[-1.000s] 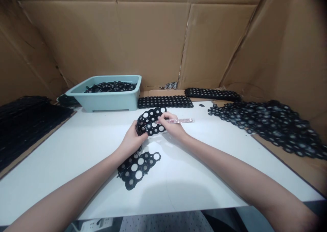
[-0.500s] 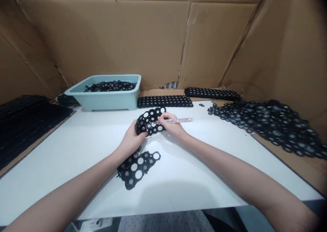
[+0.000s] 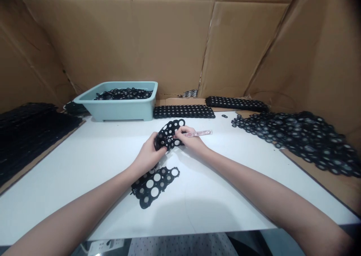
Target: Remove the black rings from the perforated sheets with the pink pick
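Observation:
My left hand (image 3: 149,152) is closed on the left end of a black openwork piece of joined rings (image 3: 170,130), held bent just over the table. Between the thumb and fingers of my right hand (image 3: 190,139) is a slim, clear pinkish pen-like tool (image 3: 201,133). Its tip points left into the rings and is hard to make out. Below my left wrist, on the white table (image 3: 214,192), lies another black ring-patterned piece (image 3: 153,184), partly hidden by the forearm.
A pale green basin (image 3: 121,111) holds black rings. Two dark ring-patterned stacks, one nearer (image 3: 183,111) and one farther (image 3: 237,103), lie along the back. Loose black rings (image 3: 304,139) are heaped at right. Black material (image 3: 34,135) is piled at left. Cardboard walls (image 3: 169,41) surround the table.
My left hand has shifted slightly right and the held ring piece is more curled. The tool in my right hand keeps nearly the same place; the whole view has drifted a little.

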The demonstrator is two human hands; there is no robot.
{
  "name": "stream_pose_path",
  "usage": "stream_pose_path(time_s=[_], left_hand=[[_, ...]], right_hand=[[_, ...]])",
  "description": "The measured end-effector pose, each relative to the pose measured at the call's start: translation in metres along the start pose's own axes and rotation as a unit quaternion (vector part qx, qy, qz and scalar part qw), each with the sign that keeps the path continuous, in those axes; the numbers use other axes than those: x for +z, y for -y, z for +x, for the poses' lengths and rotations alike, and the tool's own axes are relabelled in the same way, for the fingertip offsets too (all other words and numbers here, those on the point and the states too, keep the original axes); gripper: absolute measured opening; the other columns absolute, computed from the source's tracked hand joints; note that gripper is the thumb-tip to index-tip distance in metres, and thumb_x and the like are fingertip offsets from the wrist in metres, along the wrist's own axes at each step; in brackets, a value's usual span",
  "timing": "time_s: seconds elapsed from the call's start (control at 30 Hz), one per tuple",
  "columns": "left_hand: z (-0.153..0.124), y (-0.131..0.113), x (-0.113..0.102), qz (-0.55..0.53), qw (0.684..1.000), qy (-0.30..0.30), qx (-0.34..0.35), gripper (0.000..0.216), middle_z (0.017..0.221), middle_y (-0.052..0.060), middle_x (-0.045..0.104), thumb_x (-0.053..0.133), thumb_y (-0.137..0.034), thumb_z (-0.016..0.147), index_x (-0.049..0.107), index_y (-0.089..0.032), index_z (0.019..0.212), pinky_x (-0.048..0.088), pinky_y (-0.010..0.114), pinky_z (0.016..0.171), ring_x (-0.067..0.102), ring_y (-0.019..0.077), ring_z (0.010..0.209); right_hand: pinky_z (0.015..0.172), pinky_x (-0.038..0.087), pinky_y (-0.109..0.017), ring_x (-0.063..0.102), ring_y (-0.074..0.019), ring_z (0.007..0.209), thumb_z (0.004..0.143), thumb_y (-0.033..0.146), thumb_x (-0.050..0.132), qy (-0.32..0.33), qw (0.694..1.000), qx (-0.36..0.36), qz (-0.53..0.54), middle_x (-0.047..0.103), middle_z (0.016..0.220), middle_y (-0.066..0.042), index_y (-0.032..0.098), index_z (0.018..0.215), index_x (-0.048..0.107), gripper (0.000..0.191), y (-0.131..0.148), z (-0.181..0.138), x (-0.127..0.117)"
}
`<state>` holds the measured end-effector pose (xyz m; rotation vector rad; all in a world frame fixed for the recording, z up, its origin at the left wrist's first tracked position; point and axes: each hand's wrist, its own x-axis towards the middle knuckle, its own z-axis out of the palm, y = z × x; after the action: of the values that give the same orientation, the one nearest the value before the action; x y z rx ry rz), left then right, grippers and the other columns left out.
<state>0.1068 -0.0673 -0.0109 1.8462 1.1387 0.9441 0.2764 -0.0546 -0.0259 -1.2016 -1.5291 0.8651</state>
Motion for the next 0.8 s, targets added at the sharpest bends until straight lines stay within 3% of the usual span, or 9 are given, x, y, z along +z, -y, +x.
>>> stream_pose_path(time_s=[0.47, 0.8], left_hand=[[-0.003, 0.0011, -0.0006, 0.052, 0.998, 0.018, 0.032, 0.023, 0.089, 0.001, 0.059, 0.049, -0.02, 0.069, 0.05, -0.021, 0.093, 0.041, 0.031, 0.075, 0.054, 0.0195, 0.081], [-0.0066, -0.002, 0.0004, 0.088, 0.993, 0.057, 0.046, 0.015, 0.073, -0.001, 0.056, 0.047, -0.023, 0.071, 0.045, -0.021, 0.086, 0.037, 0.027, 0.061, 0.051, 0.017, 0.067]], right_hand=[[0.058, 0.034, -0.025, 0.048, -0.0144, 0.064, 0.075, 0.03, 0.045, 0.007, 1.0, -0.005, -0.025, 0.052, 0.065, 0.0, 0.018, 0.058, 0.049, 0.021, -0.0008, -0.0002, 0.0008], [0.06, 0.033, -0.025, 0.045, -0.0139, 0.066, 0.076, 0.027, 0.042, 0.005, 0.997, -0.023, -0.069, 0.048, 0.064, 0.001, 0.018, 0.058, 0.044, 0.021, 0.0002, -0.0009, 0.0024]])
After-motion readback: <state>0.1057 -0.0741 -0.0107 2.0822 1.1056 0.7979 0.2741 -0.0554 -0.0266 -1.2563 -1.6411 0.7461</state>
